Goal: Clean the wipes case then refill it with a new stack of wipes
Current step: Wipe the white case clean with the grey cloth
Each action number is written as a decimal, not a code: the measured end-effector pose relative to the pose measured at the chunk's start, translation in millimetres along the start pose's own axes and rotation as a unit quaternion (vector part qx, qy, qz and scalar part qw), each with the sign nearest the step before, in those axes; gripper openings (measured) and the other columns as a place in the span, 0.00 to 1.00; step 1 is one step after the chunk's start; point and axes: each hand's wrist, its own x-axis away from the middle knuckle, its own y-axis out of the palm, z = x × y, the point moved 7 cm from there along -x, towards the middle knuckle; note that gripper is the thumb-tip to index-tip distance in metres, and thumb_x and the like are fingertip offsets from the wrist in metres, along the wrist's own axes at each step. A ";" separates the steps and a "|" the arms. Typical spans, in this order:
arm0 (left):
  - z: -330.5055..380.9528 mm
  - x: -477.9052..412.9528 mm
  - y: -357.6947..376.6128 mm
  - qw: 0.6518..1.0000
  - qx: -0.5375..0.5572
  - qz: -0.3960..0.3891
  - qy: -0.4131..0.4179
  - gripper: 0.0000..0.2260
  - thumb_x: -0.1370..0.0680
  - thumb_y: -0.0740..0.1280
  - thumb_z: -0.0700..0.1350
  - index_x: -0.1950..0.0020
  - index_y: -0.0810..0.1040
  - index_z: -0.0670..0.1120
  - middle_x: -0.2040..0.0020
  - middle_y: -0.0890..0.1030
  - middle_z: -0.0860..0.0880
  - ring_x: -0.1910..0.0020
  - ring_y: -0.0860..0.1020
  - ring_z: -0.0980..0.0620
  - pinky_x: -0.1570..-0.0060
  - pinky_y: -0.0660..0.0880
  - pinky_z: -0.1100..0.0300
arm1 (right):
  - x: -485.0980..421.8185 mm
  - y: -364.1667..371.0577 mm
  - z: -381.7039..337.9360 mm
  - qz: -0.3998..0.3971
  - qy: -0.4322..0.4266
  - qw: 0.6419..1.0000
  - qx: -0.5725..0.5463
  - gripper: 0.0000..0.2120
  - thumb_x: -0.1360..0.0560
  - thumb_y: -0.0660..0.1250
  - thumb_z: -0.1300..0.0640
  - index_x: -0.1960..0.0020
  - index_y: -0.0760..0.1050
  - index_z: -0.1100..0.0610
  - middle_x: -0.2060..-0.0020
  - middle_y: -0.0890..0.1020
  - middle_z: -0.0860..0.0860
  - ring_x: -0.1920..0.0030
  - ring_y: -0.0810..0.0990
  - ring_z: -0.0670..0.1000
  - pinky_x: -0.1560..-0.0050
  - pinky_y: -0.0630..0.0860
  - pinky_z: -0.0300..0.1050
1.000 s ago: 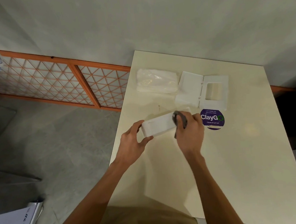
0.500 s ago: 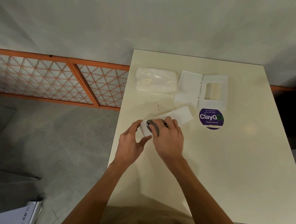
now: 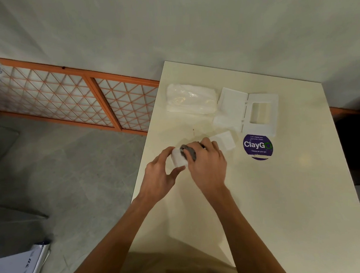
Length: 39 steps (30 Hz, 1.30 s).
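The white wipes case body (image 3: pixel 224 143) lies on the cream table (image 3: pixel 274 204), long side running left to right. My left hand (image 3: pixel 159 177) grips its left end between thumb and fingers. My right hand (image 3: pixel 207 166) holds a small grey cloth (image 3: pixel 189 151) pressed on the case near that left end, covering its middle. The case's white lid (image 3: pixel 249 109), with a rectangular opening, lies open and flat farther back. A new stack of wipes in clear plastic (image 3: pixel 191 98) sits behind, near the table's far left corner.
A round purple "ClayGo" sticker (image 3: pixel 257 146) is on the table right of the case. The table's left edge runs close to my left hand, with grey floor below. An orange lattice panel (image 3: pixel 67 96) lines the wall to the left.
My right hand has slid the grey cloth along the case from its right end to its left end. The left hand has kept its hold on the left end.
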 end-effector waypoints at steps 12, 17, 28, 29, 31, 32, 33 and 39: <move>2.0 -0.8 -1.4 1.000 0.006 -0.003 0.009 0.26 0.24 0.78 0.53 0.29 0.74 0.49 0.39 0.84 0.54 0.44 0.84 0.49 0.46 0.81 0.52 | -1.4 3.6 -4.7 -0.020 -0.024 0.999 -0.020 0.05 0.18 0.71 0.51 0.45 0.85 0.49 0.52 0.78 0.49 0.54 0.78 0.55 0.57 0.80 0.52; 3.5 -2.6 -1.4 1.000 0.018 -0.014 0.006 0.24 0.24 0.78 0.50 0.31 0.74 0.51 0.41 0.84 0.57 0.45 0.84 0.50 0.46 0.81 0.52 | 1.5 8.1 -9.9 0.005 -0.010 1.000 -0.003 0.04 0.19 0.73 0.52 0.46 0.85 0.50 0.52 0.78 0.50 0.55 0.78 0.56 0.57 0.80 0.54; 3.4 -5.0 -1.9 1.000 0.020 -0.022 0.007 0.25 0.24 0.79 0.52 0.31 0.75 0.49 0.41 0.84 0.56 0.45 0.84 0.53 0.45 0.80 0.55 | 1.2 7.1 -7.2 0.008 0.003 1.000 -0.009 0.05 0.18 0.70 0.52 0.46 0.85 0.49 0.52 0.78 0.50 0.55 0.76 0.56 0.58 0.79 0.54; 3.3 -4.6 -2.0 0.999 0.023 -0.024 0.006 0.24 0.24 0.79 0.49 0.31 0.75 0.49 0.42 0.84 0.57 0.46 0.84 0.54 0.45 0.80 0.55 | 4.6 9.1 -16.1 -0.008 -0.010 1.000 -0.016 0.06 0.18 0.69 0.51 0.45 0.84 0.48 0.51 0.78 0.49 0.55 0.76 0.56 0.57 0.79 0.54; 2.5 -3.8 -1.5 0.999 0.027 -0.028 0.000 0.26 0.26 0.79 0.44 0.31 0.75 0.49 0.44 0.84 0.57 0.49 0.84 0.54 0.47 0.80 0.54 | 8.9 13.0 -25.6 -0.061 -0.031 0.996 -0.049 0.10 0.17 0.64 0.48 0.42 0.83 0.46 0.50 0.77 0.47 0.51 0.76 0.54 0.54 0.79 0.52; 2.0 -3.3 -1.4 0.999 0.029 -0.027 -0.002 0.26 0.26 0.80 0.44 0.31 0.75 0.49 0.44 0.84 0.57 0.48 0.84 0.54 0.45 0.80 0.55 | 7.2 12.2 -23.6 -0.091 -0.025 0.992 -0.085 0.10 0.16 0.64 0.47 0.41 0.83 0.44 0.49 0.77 0.46 0.49 0.76 0.52 0.52 0.78 0.50; 2.6 -3.0 -1.7 0.999 0.030 -0.022 -0.002 0.26 0.26 0.80 0.46 0.31 0.75 0.49 0.43 0.84 0.57 0.46 0.84 0.55 0.43 0.80 0.56 | 3.0 7.9 -18.1 -0.117 -0.008 0.984 -0.136 0.09 0.16 0.66 0.48 0.40 0.83 0.43 0.48 0.77 0.45 0.47 0.76 0.50 0.50 0.78 0.48; 0.9 -3.3 -2.3 0.999 0.037 -0.018 -0.029 0.29 0.26 0.81 0.51 0.29 0.75 0.49 0.36 0.83 0.55 0.38 0.81 0.55 0.37 0.77 0.61 | -26.0 -22.1 69.2 -0.065 0.158 0.946 -0.276 0.09 0.16 0.68 0.52 0.39 0.85 0.47 0.45 0.81 0.47 0.47 0.85 0.53 0.42 0.81 0.45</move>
